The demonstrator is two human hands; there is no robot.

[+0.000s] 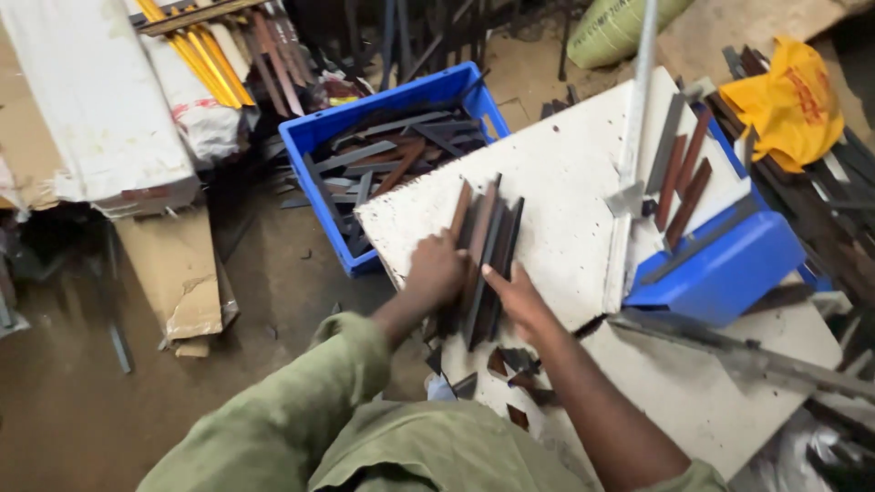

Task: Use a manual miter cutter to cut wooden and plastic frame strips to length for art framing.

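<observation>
Metal strips (483, 251), dark and brown, lie bundled on the white tabletop (556, 173), long axis running away from the person. Left hand (436, 271) closes on the bundle's left side; right hand (513, 296) presses open-fingered against its right, equally near.

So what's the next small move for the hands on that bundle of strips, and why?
Probably squeeze the strips together and square their ends. The left hand and right hand flank the bundle on the white board, and the strips lie fanned, their far ends uneven.
</observation>
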